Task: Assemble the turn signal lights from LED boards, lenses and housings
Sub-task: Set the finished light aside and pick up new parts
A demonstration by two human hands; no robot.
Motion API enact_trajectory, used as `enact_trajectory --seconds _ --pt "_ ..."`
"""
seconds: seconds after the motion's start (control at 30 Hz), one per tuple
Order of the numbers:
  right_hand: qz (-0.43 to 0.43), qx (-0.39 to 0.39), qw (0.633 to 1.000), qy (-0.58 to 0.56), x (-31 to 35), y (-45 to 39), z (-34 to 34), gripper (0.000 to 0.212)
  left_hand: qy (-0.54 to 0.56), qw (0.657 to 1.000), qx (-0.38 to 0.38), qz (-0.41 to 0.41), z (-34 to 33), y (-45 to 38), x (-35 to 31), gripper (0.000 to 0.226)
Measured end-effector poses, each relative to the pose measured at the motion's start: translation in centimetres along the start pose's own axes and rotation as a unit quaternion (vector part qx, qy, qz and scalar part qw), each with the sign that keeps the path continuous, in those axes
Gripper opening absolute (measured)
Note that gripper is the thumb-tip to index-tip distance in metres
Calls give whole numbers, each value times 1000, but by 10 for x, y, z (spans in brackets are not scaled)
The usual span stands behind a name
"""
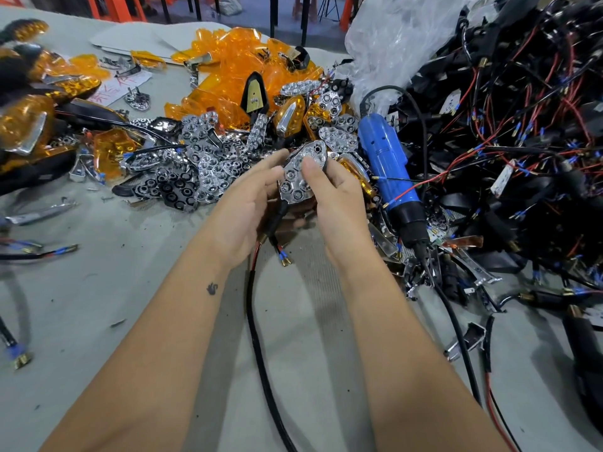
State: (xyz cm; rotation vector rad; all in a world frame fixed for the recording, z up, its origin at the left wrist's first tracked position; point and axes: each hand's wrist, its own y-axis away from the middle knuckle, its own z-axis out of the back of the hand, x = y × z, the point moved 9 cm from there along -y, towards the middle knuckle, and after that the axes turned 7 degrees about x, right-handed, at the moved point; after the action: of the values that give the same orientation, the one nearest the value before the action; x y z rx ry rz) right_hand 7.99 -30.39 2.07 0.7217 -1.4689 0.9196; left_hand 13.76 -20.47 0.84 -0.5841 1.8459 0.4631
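Observation:
A turn signal housing with a chrome reflector (301, 172) seated in it is held above the table centre. My left hand (248, 207) cradles it from the left, fingers curled round its edge. My right hand (336, 197) grips it from the right, thumb pressed on the chrome face. A black cable (257, 327) with red wires and brass terminals hangs down from the housing. Behind lie a pile of chrome reflectors (202, 164) and a heap of orange lenses (235, 70).
A blue electric screwdriver (388, 168) lies right of my hands, its cord trailing toward me. A big tangle of black housings with red and black wires (509, 135) fills the right side. Finished orange lights (29, 119) are stacked at the left. Grey table surface (98, 288) lies in front.

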Motion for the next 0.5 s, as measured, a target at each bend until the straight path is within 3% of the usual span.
enact_trajectory --seconds 0.07,0.2,0.3,0.4,0.5 --pt "4 -10 1000 -5 1 -1 2 25 -37 999 16 14 3 3 -4 33" --pt "3 -50 997 -66 -1 -5 13 10 -100 994 -22 34 26 8 -11 27" --pt "-43 -81 986 -142 -7 -3 21 36 -188 980 -39 45 34 10 -12 22" --pt "-20 -66 975 -210 -4 -5 22 23 -259 963 -33 59 37 11 -12 17" --pt "-9 -73 966 -248 -3 -5 26 39 -335 939 8 80 31 12 -8 12"
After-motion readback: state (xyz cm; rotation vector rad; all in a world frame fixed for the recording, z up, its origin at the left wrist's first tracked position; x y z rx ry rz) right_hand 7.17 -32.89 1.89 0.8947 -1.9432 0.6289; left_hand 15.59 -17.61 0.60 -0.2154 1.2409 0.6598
